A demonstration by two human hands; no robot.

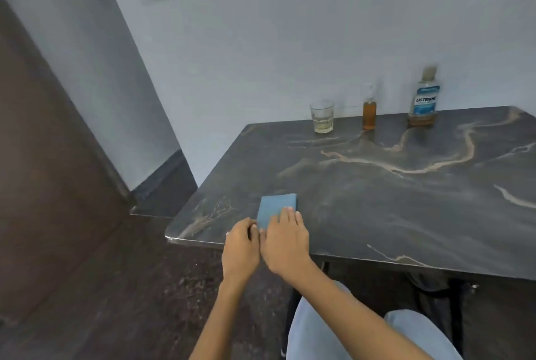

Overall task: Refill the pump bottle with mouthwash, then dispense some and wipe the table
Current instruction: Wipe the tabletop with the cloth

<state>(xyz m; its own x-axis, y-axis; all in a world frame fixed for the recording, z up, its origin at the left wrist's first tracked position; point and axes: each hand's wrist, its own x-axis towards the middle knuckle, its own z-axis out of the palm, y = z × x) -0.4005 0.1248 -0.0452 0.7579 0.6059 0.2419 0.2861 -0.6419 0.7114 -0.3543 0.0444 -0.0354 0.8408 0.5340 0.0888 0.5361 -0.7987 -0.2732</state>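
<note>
Table [377, 200]: dark marbled top with pale veins, set against a light wall; taken as the landmark for all that follows.
Mouthwash bottle [424, 98]: stood upright at the table's far edge, toward the right; a blue label is seen, and amber liquid low in the body.
Right hand [285, 243]: laid flat near the table's near left corner, fingers [287, 214] straight and pressed onto the cloth.
Left hand [239, 249]: placed just beside the right hand at the table's near edge; fingertips curled and pinched on the cloth's near left corner.
Cloth [275, 206]: blue, folded, laid flat on the table near its near left corner; the near part is covered by the right fingers, the far part is left bare beyond them.
Pump bottle [369, 113]: stood upright at the far edge, left of the mouthwash bottle; amber liquid is held inside.
Glass [322, 117]: stood at the far edge, left of the pump bottle; a little pale liquid is seen at its bottom.
</note>
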